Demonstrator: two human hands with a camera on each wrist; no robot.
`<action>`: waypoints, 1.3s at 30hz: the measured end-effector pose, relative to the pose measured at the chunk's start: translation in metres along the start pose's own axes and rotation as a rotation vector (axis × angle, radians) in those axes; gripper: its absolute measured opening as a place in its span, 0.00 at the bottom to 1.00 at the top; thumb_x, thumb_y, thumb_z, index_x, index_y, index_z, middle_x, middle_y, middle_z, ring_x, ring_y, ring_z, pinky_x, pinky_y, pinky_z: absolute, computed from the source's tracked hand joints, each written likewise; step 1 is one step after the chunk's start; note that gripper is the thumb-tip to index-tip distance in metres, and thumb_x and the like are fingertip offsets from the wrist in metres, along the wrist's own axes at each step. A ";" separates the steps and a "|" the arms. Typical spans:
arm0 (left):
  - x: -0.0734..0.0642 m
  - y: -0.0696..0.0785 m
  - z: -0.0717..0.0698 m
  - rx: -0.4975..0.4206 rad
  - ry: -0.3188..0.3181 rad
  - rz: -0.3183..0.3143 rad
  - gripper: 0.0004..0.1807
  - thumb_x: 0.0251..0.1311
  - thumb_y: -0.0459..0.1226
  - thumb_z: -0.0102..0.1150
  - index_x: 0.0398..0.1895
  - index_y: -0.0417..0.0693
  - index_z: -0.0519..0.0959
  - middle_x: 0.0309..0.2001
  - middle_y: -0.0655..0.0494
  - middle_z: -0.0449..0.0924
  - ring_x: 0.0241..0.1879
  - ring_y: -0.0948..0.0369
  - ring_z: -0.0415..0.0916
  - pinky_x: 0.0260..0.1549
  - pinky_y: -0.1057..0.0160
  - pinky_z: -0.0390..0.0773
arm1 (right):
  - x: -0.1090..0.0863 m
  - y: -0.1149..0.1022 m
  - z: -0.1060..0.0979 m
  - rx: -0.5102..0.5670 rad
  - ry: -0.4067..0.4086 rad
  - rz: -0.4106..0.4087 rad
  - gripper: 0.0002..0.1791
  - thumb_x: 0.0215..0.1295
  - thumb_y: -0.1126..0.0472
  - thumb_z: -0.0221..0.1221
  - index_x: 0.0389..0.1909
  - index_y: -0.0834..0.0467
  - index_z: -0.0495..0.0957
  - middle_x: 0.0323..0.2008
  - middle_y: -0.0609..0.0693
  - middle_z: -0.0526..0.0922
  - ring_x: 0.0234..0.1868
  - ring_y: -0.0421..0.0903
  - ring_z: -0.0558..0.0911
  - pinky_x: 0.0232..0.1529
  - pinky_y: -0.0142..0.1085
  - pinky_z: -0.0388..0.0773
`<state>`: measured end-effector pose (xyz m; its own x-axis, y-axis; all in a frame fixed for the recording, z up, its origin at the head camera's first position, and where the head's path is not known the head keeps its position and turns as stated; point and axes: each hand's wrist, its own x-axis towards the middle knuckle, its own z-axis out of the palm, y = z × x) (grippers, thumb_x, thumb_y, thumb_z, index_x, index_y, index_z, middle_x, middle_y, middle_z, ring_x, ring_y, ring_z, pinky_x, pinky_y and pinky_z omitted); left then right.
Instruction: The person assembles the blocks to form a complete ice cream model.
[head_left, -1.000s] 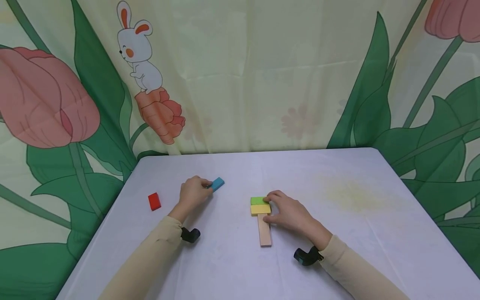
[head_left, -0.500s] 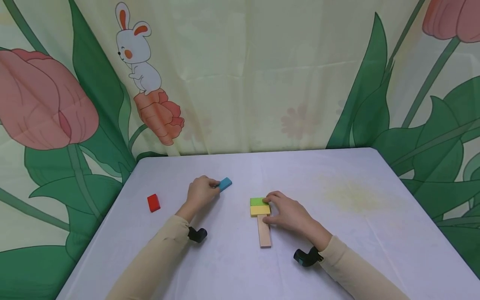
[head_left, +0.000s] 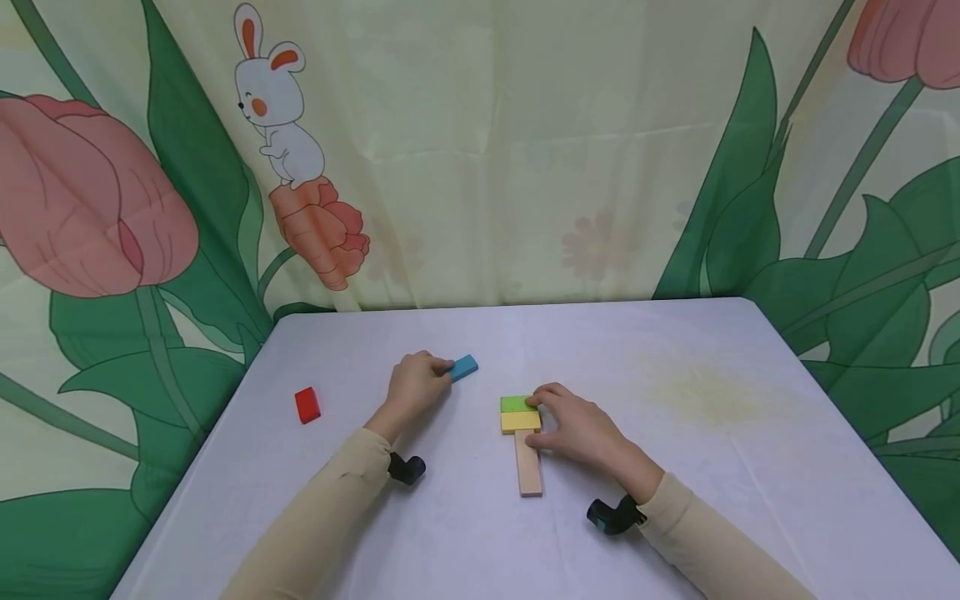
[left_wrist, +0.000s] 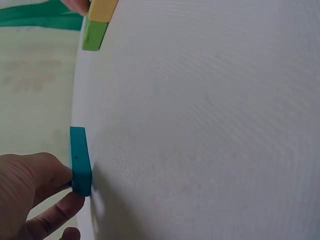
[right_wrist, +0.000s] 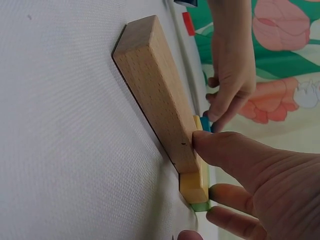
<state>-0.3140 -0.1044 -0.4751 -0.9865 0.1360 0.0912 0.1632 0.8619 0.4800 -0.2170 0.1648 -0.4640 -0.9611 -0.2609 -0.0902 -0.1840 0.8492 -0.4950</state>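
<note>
A blue block [head_left: 464, 367] is pinched at its left end between the thumb and fingers of my left hand [head_left: 416, 387]; in the left wrist view the blue block [left_wrist: 80, 160] casts a shadow on the cloth. To its right, a green block [head_left: 516, 403] lies against a yellow block [head_left: 520, 421], and a plain wooden block [head_left: 528, 467] runs from the yellow one toward me, forming a T. My right hand [head_left: 581, 429] rests at their right side. Its thumb touches the plain wooden block [right_wrist: 155, 95], and its fingertips reach the green and yellow blocks.
On the left of the white-covered table [head_left: 675, 517] lies a red block [head_left: 307, 405]. Behind the table's far edge hangs a curtain [head_left: 480, 167] printed with tulips and a rabbit. Each wrist wears a small black camera.
My left hand has moved to the right with the blue block, closer to the green block. The right hand and the T of blocks have stayed in place.
</note>
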 end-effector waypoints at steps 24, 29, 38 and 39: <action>0.006 0.026 0.018 -0.040 -0.026 0.017 0.15 0.64 0.36 0.65 0.53 0.54 0.89 0.42 0.54 0.86 0.36 0.58 0.75 0.38 0.61 0.73 | 0.001 0.003 0.003 -0.001 0.004 -0.002 0.32 0.60 0.47 0.73 0.64 0.53 0.79 0.69 0.50 0.74 0.68 0.54 0.76 0.62 0.55 0.77; 0.008 0.029 0.023 -0.018 -0.029 0.042 0.15 0.64 0.37 0.65 0.53 0.56 0.89 0.39 0.57 0.85 0.35 0.59 0.73 0.39 0.60 0.70 | 0.002 0.004 0.003 0.004 0.003 -0.005 0.32 0.60 0.47 0.73 0.64 0.52 0.79 0.70 0.50 0.73 0.69 0.54 0.76 0.62 0.54 0.77; 0.013 0.040 0.031 -0.028 -0.065 0.084 0.16 0.66 0.37 0.64 0.55 0.56 0.88 0.39 0.56 0.85 0.34 0.59 0.71 0.37 0.62 0.69 | 0.002 0.004 0.002 0.007 -0.004 0.008 0.33 0.60 0.47 0.73 0.65 0.52 0.78 0.71 0.50 0.73 0.69 0.54 0.75 0.63 0.55 0.76; 0.014 0.041 0.031 -0.028 -0.069 0.086 0.16 0.66 0.37 0.64 0.55 0.56 0.88 0.39 0.56 0.85 0.35 0.59 0.72 0.37 0.62 0.69 | 0.002 0.004 0.002 0.007 -0.006 0.008 0.33 0.60 0.47 0.73 0.65 0.52 0.78 0.71 0.51 0.73 0.69 0.54 0.75 0.63 0.55 0.76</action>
<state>-0.3210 -0.0516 -0.4815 -0.9671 0.2435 0.0733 0.2470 0.8316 0.4974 -0.2191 0.1667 -0.4677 -0.9614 -0.2568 -0.0990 -0.1749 0.8479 -0.5004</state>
